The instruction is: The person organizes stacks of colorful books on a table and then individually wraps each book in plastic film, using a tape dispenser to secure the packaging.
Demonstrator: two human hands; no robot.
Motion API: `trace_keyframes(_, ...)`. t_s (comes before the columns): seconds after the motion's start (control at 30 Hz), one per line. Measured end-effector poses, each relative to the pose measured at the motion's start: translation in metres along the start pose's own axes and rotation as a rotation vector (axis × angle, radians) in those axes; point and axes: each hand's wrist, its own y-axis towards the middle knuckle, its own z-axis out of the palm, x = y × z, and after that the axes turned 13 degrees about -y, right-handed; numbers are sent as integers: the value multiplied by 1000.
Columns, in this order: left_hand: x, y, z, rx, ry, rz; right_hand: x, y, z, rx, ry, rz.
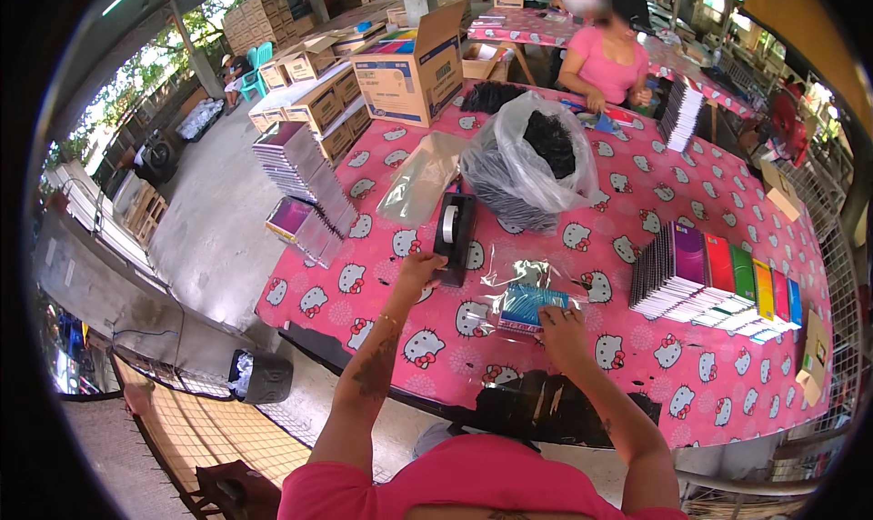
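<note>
My left hand reaches to the near end of a black tape dispenser with a pale roll in it. Its fingers are drawn together there; any tape between them is too small to see. A blue spiral notebook lies in a clear plastic sleeve near the table's front edge. My right hand holds the notebook at its right side, fingers bent over it.
Behind the notebook sits a clear bag of black coils beside a clear tray. Notebook stacks stand left, more coloured notebooks right. Farther back are an open carton and a person in pink across the table.
</note>
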Motion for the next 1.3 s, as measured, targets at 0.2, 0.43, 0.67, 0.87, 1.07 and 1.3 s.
trace_keyframes(0.2, 49, -25, 4, -46, -429, 124, -11, -3, 2, 0, 0, 15)
trace_keyframes(0.43, 49, -30, -13, -355, 640, 504, -8, -2, 0, -50, -7, -29)
trace_keyframes(0.67, 41, -88, 154, 127, 579, 327, -10, -3, 0, -170, 21, -36)
trace_keyframes(0.87, 37, -81, 168, 106, 1233, 271, -18, -4, 2, -78, 164, 52)
trace_keyframes(1.07, 35, -94, 151, 208, 1157, 312, -30, 17, -10, -128, 206, 104)
trace_keyframes(1.3, 57, -114, 163, 363, 837, 1436, -136, 95, 51, 410, 629, -34)
